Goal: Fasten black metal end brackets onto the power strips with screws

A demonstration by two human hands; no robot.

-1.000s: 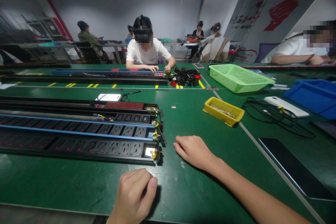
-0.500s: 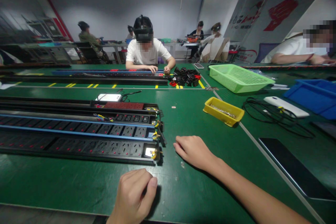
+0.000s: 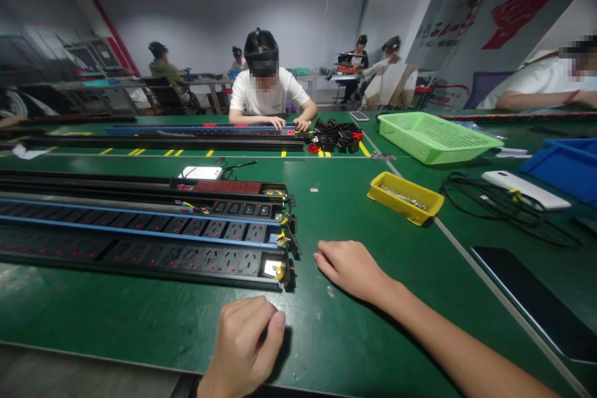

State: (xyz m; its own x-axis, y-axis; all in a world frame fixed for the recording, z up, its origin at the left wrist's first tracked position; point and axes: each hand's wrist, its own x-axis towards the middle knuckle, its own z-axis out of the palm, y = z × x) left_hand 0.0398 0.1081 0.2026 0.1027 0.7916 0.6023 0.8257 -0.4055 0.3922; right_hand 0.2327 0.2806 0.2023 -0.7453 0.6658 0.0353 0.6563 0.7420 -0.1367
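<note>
My left hand (image 3: 247, 339) is curled into a loose fist near the table's front edge, thumb on the right side. No object shows in it. Farther right, my right hand (image 3: 347, 267) rests on the green table with its fingers folded in and nothing visible between them. Just beyond my left hand lies a black power strip (image 3: 186, 261), its right end open with yellow wires (image 3: 278, 270) showing. Behind it are a blue-edged power strip (image 3: 214, 230), a strip with several small sockets (image 3: 237, 208) and one with dark red sockets (image 3: 224, 187).
A yellow tray (image 3: 405, 199) of small metal parts stands beyond my right hand, with a green basket (image 3: 433, 140) behind. At right are a dark phone-like slab (image 3: 532, 298), a black cable (image 3: 485, 199) and a blue bin (image 3: 564, 165). A co-worker (image 3: 268, 90) sits opposite, hands on another strip.
The whole view has shifted slightly, so things appear a little farther right. Both my hands keep the same pose on the table. The co-worker opposite has moved their hands slightly.
</note>
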